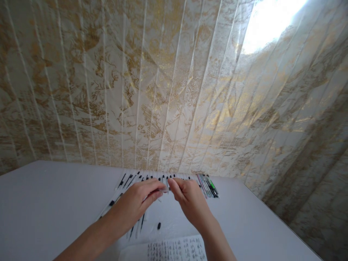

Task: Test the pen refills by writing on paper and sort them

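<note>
My left hand [148, 192] is closed in a pinch on a small translucent pen [164, 189], of which only a short stretch shows between the hands. My right hand [187, 197] closes its thumb and fingers on the other end of that pen, where a dark bit peeks out. Most of the pen is hidden by the fingers. On the table below and between the wrists lies a loose black pen cap [159, 226]. Beneath my left forearm, several slim pen refills [143, 221] and clear pen parts lie partly covered.
Along the table's back edge runs a row of clear pen parts with black caps [138, 173]. Several whole pens [208, 185] lie side by side at the back right. A sheet with handwriting [176, 250] lies at the front. A gold-patterned curtain [152, 90] hangs behind the white table [67, 195].
</note>
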`<act>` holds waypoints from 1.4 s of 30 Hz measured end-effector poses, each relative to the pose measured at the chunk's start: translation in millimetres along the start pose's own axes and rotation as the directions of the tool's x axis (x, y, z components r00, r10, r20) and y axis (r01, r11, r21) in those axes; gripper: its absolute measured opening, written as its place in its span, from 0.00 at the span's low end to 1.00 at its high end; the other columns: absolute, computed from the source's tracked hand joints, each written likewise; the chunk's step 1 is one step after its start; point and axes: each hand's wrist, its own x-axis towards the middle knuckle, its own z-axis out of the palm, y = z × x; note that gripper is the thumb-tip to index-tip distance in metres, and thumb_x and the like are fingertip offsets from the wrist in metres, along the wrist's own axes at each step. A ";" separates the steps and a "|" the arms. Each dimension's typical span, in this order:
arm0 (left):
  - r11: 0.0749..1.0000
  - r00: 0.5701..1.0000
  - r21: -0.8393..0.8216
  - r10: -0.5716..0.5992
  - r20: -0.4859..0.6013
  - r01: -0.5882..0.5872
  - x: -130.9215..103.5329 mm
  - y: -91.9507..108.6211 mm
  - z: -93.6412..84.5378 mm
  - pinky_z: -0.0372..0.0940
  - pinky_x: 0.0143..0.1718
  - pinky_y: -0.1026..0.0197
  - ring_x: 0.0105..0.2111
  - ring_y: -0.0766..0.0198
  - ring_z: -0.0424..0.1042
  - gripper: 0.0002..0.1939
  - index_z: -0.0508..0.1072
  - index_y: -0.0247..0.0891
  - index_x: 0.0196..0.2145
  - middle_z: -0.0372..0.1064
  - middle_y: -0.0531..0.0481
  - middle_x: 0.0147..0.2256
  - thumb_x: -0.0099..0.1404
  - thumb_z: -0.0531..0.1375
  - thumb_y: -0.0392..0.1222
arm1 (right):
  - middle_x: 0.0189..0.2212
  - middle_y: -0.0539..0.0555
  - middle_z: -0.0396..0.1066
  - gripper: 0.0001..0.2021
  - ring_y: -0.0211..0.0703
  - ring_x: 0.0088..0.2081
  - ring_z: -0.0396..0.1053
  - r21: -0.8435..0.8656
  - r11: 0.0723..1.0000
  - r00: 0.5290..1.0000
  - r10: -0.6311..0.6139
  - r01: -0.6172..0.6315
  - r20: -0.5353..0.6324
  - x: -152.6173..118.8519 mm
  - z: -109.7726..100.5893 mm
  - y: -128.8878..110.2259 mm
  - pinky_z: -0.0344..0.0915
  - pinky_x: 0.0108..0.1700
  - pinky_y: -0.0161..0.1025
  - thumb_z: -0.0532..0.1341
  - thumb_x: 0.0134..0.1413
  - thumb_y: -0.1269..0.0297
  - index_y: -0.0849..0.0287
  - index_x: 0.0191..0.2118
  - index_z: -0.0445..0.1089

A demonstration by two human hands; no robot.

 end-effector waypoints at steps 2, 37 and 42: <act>1.000 1.000 -0.003 -0.010 -0.008 0.010 0.6 -1.1 0.1 0.63 0.42 0.64 0.39 0.62 0.71 0.11 0.73 0.42 0.40 0.73 0.53 0.39 0.67 0.52 0.45 | 0.15 0.45 0.54 0.23 0.34 0.19 0.53 0.006 1.000 1.000 -0.007 0.007 -0.004 -0.1 -1.8 0.8 0.46 0.24 0.32 0.46 0.64 0.52 0.57 0.20 0.54; 0.998 0.997 0.035 -0.059 0.059 0.057 -0.1 1.8 3.0 0.61 0.40 0.63 0.37 0.62 0.71 0.12 0.73 0.41 0.39 0.73 0.52 0.37 0.68 0.50 0.43 | 0.21 0.47 0.61 0.14 0.38 0.23 0.59 -0.063 0.997 0.997 -0.051 0.047 -0.066 2.3 7.7 7.6 0.49 0.26 0.33 0.46 0.65 0.61 0.56 0.27 0.56; 0.994 0.994 0.036 -0.100 0.040 0.099 0.5 5.7 0.9 0.61 0.35 0.64 0.32 0.63 0.70 0.14 0.72 0.41 0.38 0.73 0.53 0.32 0.68 0.48 0.44 | 0.24 0.47 0.65 0.12 0.38 0.26 0.62 -0.042 0.997 0.997 -0.068 0.067 -0.026 2.6 1.5 7.9 0.52 0.28 0.32 0.46 0.66 0.60 0.56 0.32 0.59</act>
